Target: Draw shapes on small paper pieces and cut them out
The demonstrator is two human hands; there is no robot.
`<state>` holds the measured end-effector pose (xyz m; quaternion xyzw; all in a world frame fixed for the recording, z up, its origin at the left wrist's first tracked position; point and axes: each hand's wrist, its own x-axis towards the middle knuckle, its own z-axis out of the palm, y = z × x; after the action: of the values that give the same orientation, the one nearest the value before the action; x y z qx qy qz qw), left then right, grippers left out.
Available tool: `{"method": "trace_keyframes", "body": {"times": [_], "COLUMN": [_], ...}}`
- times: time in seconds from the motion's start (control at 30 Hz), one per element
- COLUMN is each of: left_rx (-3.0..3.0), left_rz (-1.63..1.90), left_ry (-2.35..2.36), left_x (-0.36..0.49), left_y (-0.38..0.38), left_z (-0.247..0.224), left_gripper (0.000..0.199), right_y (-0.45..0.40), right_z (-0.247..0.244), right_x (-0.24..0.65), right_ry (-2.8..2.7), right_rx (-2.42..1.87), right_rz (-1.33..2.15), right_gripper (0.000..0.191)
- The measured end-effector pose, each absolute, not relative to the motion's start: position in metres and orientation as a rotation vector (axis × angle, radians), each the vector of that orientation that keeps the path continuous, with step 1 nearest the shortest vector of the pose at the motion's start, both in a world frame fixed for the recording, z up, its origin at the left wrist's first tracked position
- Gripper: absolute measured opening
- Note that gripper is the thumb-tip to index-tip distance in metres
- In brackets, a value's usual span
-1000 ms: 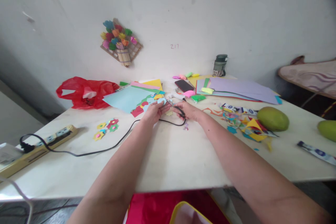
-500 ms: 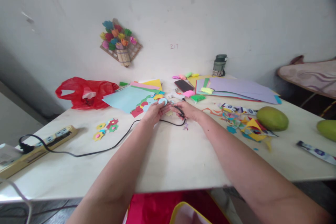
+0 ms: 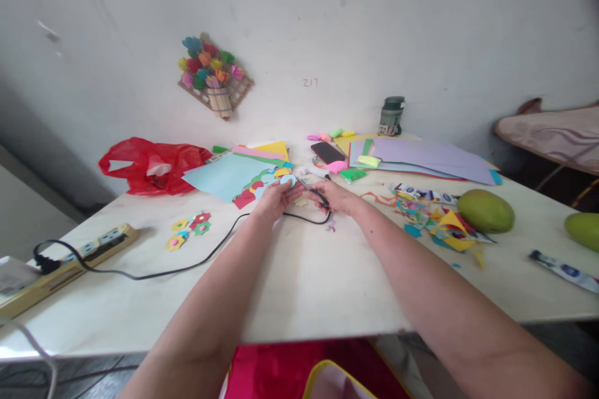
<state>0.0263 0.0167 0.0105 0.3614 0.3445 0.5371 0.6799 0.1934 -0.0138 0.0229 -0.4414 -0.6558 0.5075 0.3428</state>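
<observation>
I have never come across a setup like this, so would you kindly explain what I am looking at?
There is no machine here: these are a person's two bare hands, seen from one camera worn on the head, looking forward and down. The left hand holds a small pale blue paper piece; the right hand holds what look like dark-handled scissors. On the white table, toward the left, lie a red plastic bag, paper flowers and a power strip. A phone lies farther back; a purple sheet and green fruit are toward the right.
</observation>
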Motion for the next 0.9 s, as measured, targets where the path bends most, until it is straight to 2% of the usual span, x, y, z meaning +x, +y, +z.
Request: {"method": "trace_keyframes", "body": {"times": [0.9], "left_rx": [0.831], "left_rz": [1.197], "left_ry": [0.757], "left_x": [0.0281], "left_y": [0.0141], "left_z": [0.0119], "left_gripper": [0.008], "right_y": [-0.0129], "right_z": [0.0214], "right_x": [0.1954], "right_ry": [-1.728], "right_rx": [-1.133], "right_rz": [1.287], "right_gripper": [0.030]}}
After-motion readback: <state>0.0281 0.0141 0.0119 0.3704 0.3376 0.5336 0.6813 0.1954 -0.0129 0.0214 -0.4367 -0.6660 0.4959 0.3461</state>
